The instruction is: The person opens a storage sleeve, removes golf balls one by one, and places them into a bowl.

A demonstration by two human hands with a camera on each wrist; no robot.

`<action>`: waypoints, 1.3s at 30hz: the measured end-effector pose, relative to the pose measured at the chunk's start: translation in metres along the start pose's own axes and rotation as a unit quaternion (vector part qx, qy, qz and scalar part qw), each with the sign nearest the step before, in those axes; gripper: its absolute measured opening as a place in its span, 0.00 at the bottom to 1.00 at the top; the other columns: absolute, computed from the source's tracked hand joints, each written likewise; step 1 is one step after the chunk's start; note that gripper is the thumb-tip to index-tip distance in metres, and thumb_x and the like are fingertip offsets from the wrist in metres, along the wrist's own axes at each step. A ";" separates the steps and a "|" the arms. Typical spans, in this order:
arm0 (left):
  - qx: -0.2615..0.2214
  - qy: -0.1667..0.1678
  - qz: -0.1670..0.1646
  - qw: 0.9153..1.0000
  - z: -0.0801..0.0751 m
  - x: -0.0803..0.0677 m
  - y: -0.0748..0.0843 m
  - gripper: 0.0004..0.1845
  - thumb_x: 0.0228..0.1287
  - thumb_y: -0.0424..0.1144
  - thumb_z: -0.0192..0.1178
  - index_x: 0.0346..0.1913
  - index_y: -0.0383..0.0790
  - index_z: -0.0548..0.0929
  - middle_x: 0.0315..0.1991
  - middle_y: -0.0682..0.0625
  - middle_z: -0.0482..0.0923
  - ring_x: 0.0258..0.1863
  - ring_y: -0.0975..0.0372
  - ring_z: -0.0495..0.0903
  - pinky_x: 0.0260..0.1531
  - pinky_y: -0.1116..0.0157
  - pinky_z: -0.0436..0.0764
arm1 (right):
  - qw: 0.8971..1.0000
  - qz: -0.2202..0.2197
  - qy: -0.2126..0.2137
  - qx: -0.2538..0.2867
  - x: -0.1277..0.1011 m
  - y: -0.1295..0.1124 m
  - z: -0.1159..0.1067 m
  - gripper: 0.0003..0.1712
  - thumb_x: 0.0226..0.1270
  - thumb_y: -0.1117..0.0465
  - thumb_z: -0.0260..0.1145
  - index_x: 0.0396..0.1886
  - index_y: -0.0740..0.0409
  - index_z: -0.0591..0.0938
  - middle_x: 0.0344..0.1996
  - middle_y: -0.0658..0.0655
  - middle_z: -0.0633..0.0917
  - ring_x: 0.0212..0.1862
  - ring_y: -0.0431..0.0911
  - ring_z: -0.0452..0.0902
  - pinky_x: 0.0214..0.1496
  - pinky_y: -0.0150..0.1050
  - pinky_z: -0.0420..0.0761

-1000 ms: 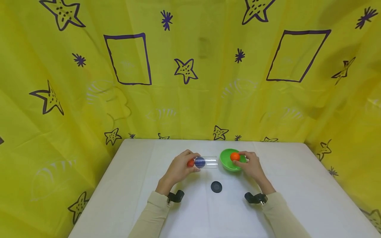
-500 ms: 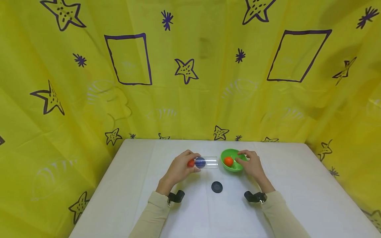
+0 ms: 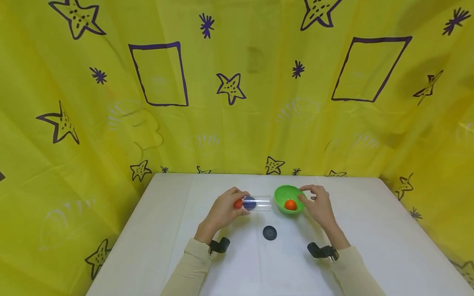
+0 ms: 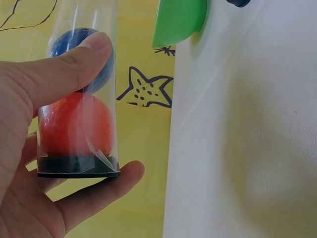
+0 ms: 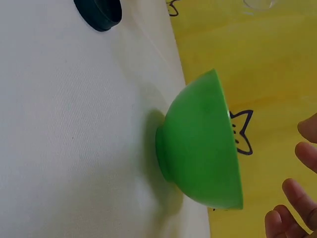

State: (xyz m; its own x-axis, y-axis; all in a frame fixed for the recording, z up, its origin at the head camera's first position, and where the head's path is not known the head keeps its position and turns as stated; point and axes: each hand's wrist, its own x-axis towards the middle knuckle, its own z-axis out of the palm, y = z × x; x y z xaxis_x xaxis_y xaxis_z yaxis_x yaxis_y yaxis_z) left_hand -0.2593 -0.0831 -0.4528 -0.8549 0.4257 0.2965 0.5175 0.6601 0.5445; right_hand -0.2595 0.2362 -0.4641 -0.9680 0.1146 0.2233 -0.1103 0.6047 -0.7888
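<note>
My left hand (image 3: pixel 224 210) grips a clear plastic tube (image 3: pixel 257 203) held sideways above the white table (image 3: pixel 370 242). The tube (image 4: pixel 81 94) holds an orange ball (image 4: pixel 74 126) at its capped end and a blue ball (image 4: pixel 81 47) beside it. A green bowl (image 3: pixel 288 195) stands just right of the tube's open mouth, with an orange ball (image 3: pixel 290 204) lying inside. My right hand (image 3: pixel 318 203) hovers at the bowl's right rim, fingers spread and empty. The right wrist view shows the bowl (image 5: pixel 203 148) from outside, with fingertips (image 5: pixel 292 198) apart from it.
A dark round lid (image 3: pixel 269 232) lies on the table in front of the tube and bowl; it also shows in the right wrist view as a dark disc (image 5: pixel 99 12). Yellow patterned cloth (image 3: pixel 237 82) hangs behind and beside the table.
My right hand let go of the orange ball, which dropped into the green bowl and settled near the middle. The hand drew back to the right. The left hand stayed still with the tube.
</note>
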 end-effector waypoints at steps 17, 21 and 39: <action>0.008 -0.014 -0.005 1.000 0.004 -0.002 0.002 0.25 0.56 0.43 0.77 0.59 0.50 0.84 0.49 0.50 0.81 0.48 0.58 0.80 0.53 0.59 0.85 | 0.994 -0.064 -0.074 0.056 -0.038 -0.027 0.022 0.14 0.69 0.63 0.70 0.52 0.63 0.83 0.36 0.55 0.85 0.37 0.35 0.78 0.41 0.30 0.80; 0.013 -0.015 -0.001 1.000 0.005 -0.003 0.004 0.26 0.56 0.43 0.77 0.59 0.50 0.84 0.48 0.51 0.80 0.47 0.59 0.80 0.52 0.60 0.85 | 0.990 -0.059 -0.109 0.072 -0.041 -0.024 0.030 0.17 0.69 0.62 0.71 0.54 0.63 0.81 0.36 0.55 0.86 0.37 0.37 0.80 0.43 0.32 0.81; 0.025 -0.022 0.003 0.999 0.009 0.000 0.005 0.25 0.56 0.43 0.77 0.58 0.50 0.85 0.50 0.51 0.81 0.49 0.60 0.79 0.51 0.62 0.85 | 0.973 -0.055 -0.176 0.136 -0.046 -0.020 0.043 0.24 0.68 0.67 0.68 0.61 0.70 0.76 0.40 0.60 0.87 0.37 0.38 0.80 0.42 0.31 0.81</action>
State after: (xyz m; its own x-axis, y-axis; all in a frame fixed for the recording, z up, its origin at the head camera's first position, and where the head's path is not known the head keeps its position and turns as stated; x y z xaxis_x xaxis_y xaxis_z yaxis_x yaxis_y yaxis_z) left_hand -0.2560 -0.0741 -0.4573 -0.8495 0.4567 0.2642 0.5255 0.6868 0.5021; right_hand -0.2228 0.1849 -0.4827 -0.9588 -0.2457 0.1422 -0.2268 0.3616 -0.9043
